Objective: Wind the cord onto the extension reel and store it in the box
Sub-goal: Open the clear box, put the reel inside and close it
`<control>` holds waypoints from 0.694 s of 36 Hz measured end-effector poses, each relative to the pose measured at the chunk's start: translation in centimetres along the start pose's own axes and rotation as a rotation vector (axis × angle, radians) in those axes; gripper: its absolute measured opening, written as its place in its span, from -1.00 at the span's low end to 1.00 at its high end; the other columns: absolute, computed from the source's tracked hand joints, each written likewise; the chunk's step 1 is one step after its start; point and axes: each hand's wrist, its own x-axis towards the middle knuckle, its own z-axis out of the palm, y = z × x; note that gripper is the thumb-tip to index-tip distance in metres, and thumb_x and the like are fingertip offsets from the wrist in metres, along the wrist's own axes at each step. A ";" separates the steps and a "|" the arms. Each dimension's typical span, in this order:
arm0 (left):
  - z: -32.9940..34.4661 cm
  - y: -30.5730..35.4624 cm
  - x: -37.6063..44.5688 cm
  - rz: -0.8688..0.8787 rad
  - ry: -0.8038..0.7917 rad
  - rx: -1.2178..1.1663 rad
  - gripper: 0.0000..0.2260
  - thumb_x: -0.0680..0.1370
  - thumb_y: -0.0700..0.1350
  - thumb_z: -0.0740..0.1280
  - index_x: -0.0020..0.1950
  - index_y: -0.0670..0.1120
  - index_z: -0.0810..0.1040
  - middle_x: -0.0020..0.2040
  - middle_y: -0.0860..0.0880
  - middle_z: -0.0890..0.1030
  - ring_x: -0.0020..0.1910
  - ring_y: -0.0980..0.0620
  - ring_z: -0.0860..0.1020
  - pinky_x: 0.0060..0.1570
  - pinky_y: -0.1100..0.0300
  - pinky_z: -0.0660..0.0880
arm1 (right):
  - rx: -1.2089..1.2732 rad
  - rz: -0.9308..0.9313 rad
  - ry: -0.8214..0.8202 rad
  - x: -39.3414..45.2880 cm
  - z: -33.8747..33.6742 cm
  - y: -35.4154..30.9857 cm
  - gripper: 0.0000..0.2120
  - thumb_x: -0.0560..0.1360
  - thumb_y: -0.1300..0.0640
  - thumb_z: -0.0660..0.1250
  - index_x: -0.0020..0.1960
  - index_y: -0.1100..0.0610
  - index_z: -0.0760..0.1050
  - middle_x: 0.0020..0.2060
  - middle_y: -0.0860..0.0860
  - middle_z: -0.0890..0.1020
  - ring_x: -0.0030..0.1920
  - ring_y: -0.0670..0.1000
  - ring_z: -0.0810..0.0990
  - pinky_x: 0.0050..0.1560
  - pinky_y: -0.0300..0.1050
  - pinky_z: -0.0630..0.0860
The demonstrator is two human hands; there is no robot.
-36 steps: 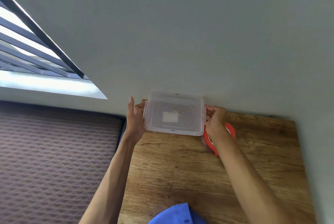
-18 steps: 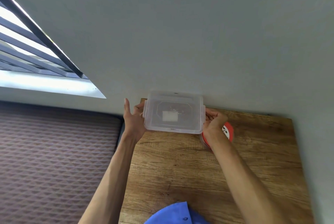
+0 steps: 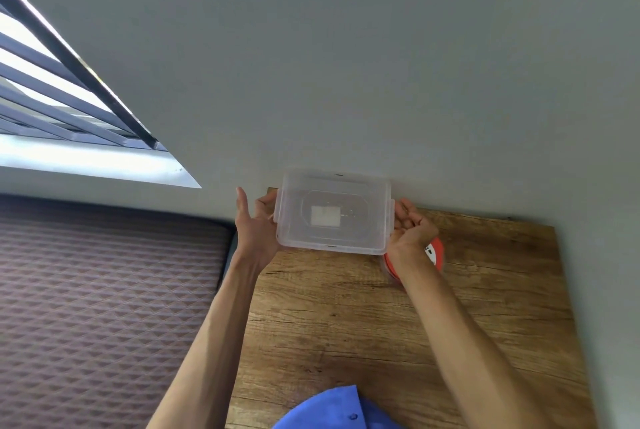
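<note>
A clear plastic box (image 3: pixel 367 238) with a white label on its base stands at the far edge of the wooden table (image 3: pixel 346 317), against the wall. My left hand (image 3: pixel 254 224) presses its left end with fingers spread. My right hand (image 3: pixel 410 232) curls around the clip on its right end. An orange and white extension reel (image 3: pixel 437 252) lies on the table just right of the box, mostly hidden under my right wrist. No loose cord shows.
A grey wall (image 3: pixel 381 64) rises directly behind the table. Left of the table lies a brown quilted mattress (image 3: pixel 104 307) under a barred window (image 3: pixel 52 82). My blue shirt (image 3: pixel 332 408) shows at the bottom edge.
The box has shifted slightly away from me toward the wall. My right hand has curled tighter onto its right clip, and more of the reel shows.
</note>
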 end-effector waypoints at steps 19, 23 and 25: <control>-0.3 0.1 -1.0 0.116 -0.052 0.400 -0.47 0.66 0.43 0.16 0.18 0.16 0.80 0.14 0.05 0.81 0.07 0.04 0.77 -0.14 0.10 0.71 | -1.031 -0.116 -0.181 -0.1 1.0 -3.8 -0.79 0.52 0.08 0.34 -0.05 0.16 0.69 -0.12 0.10 0.80 -0.09 0.15 0.77 -0.04 0.10 0.73; -0.3 -0.3 -2.2 0.247 0.004 0.553 -0.69 0.73 0.15 0.38 0.43 0.09 0.66 0.27 0.09 0.77 0.28 0.05 0.71 0.17 0.08 0.65 | -1.257 -0.223 -0.284 -0.9 0.5 -5.0 -0.82 0.41 0.19 0.53 -0.06 -0.05 0.69 -0.14 -0.05 0.79 -0.09 0.03 0.78 -0.07 0.00 0.70; -0.3 -0.6 -3.0 0.321 0.048 0.533 -0.62 0.71 0.05 0.45 0.51 0.03 0.58 0.33 0.08 0.74 0.31 0.07 0.70 0.27 0.04 0.64 | -1.272 -0.247 -0.319 -1.7 0.1 -5.6 -0.76 0.37 0.16 0.58 -0.03 -0.09 0.70 -0.19 -0.14 0.78 -0.20 -0.09 0.76 -0.27 -0.18 0.58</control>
